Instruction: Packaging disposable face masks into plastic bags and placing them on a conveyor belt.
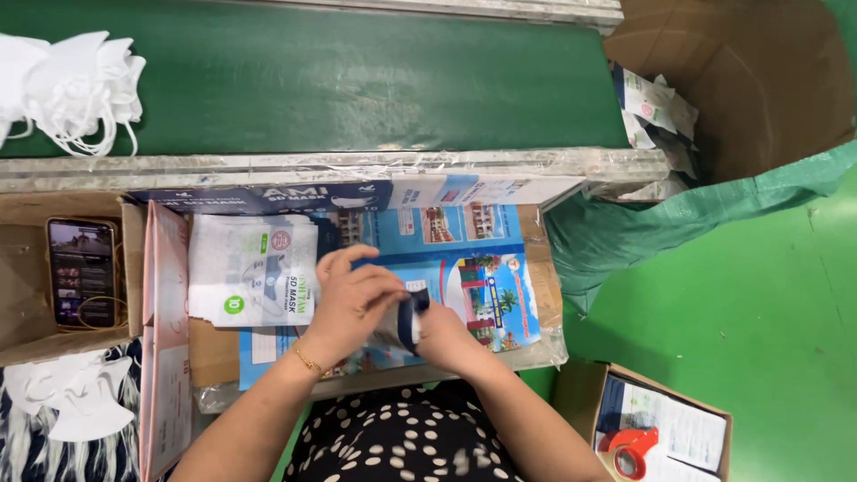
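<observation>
Head view, centre frame: a small dark-blue and white plastic mask packet (pixel 409 319) is pinched between both hands over the blue printed worktop sheet (pixel 482 259). Left hand (pixel 353 303) fingers are curled over its top; right hand (pixel 444 337) grips underneath (fingers mostly hidden). Packet could be creased or dropped if the pinch slackens. White pouch stack (pixel 253 270) lies just left.

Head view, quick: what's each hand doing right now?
Left hand: closed on the mask packet, fingers curled over its top.
Right hand: closed on the same packet from below.
</observation>
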